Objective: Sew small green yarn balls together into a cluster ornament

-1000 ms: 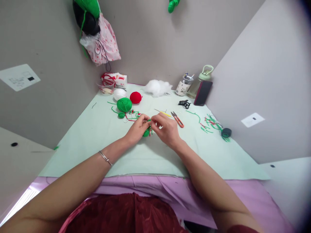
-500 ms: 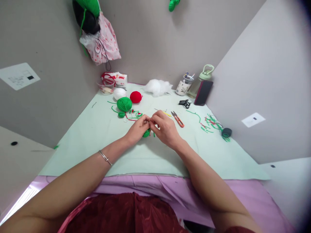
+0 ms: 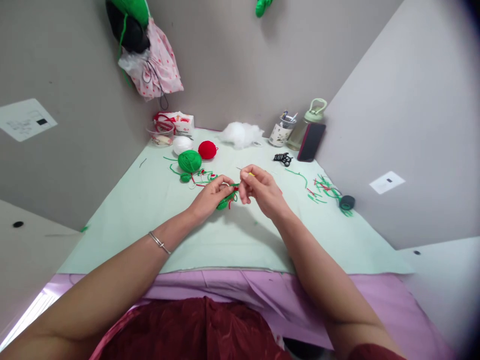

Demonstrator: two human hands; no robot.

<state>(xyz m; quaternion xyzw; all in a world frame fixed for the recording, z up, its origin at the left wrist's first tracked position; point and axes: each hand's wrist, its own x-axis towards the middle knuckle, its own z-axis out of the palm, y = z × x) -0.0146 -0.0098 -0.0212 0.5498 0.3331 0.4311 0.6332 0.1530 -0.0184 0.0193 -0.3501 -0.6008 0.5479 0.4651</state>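
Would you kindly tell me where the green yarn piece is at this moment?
In the head view, the green yarn piece is just left of centre, held in the left hand, beside the right hand.

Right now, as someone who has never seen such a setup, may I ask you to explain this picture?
There is no machine here: these are a person's two bare hands, seen by a camera worn on the head that looks forward and down. The left hand holds a green piece of yarn work. The right hand is raised beside it; whether it grips anything is too fine to see. On the table lie white, green and red yarn balls, fluffy stuffing and yarn scraps. A phone leans near a bottle.
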